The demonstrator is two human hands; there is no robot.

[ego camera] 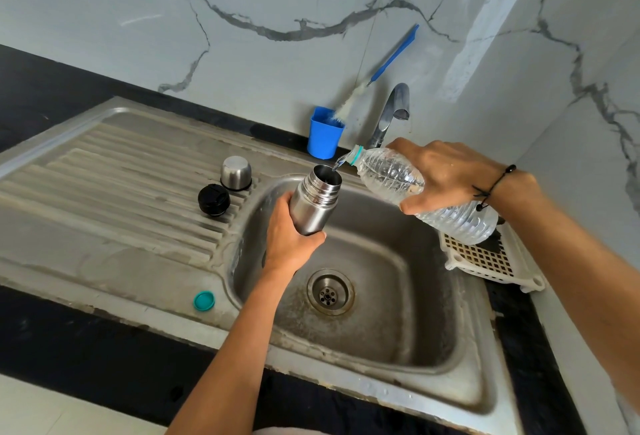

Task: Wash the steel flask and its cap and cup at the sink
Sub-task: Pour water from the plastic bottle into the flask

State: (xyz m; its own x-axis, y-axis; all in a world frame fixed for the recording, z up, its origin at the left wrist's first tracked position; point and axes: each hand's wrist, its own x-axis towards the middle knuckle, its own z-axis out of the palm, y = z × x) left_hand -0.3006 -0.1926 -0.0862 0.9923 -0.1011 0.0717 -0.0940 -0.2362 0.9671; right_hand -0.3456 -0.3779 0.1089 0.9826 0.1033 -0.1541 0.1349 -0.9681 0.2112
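My left hand (289, 239) grips the lower body of the open steel flask (313, 201), holding it tilted over the sink basin (408, 303). My right hand (446, 175) grips a clear plastic water bottle (391, 175), tipped so that water runs from its neck into the flask's mouth. The steel cup (236, 173) stands upside down on the drainboard (114, 185), and the black flask cap (214, 200) lies just in front of it.
A teal bottle lid (204, 300) lies on the sink's front rim. A blue holder (325, 132) with a blue-handled bottle brush (388, 62) stands by the wall beside the tap (391, 112). A cream slotted rack (491, 258) sits right of the basin. Black counter surrounds the sink.
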